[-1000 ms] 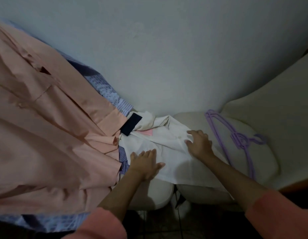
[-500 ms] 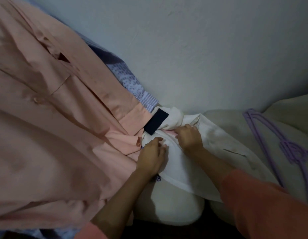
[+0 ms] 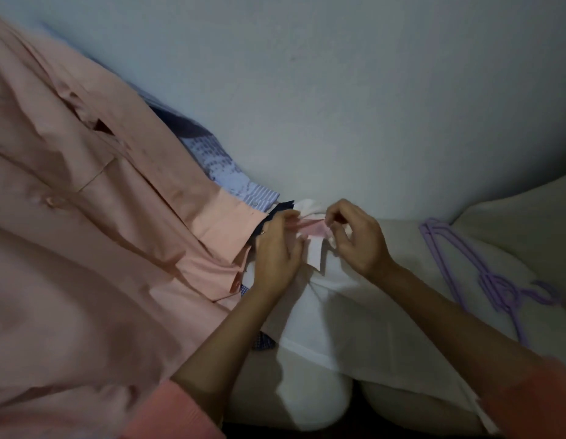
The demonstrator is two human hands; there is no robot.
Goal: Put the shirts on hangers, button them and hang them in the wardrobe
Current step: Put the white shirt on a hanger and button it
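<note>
A pale cushioned seat [image 3: 411, 248] stands against a plain light-grey wall [image 3: 354, 90], and everything here is placed from that seat. Its cream backrest rises at the right edge of the view, and two rounded cushion fronts bulge toward the camera at the bottom. The light is dim.

Across the seat's middle lies a white shirt [image 3: 345, 318], its collar end up by the wall. Both hands work at that collar end: the left hand [image 3: 277, 255] has its fingers curled onto the fabric, and the right hand [image 3: 357, 239] pinches a fold between thumb and fingertips. Between them shows a pink strip [image 3: 310, 228] of cloth, possibly the collar's lining; the blur makes it hard to be sure.

To the left of the seat a large peach shirt [image 3: 94, 248] hangs or drapes, filling that side of the view and running off the frame. Behind it, nearer the wall, peeks a blue patterned shirt [image 3: 224, 169], mostly covered. A dark navy piece [image 3: 281, 206] shows just left of the left hand's fingers.

On the seat's right part lie purple hangers [image 3: 491, 277], how many I cannot tell. The white shirt's hem is cut off by a coral sleeve [image 3: 535, 403] at lower right.
</note>
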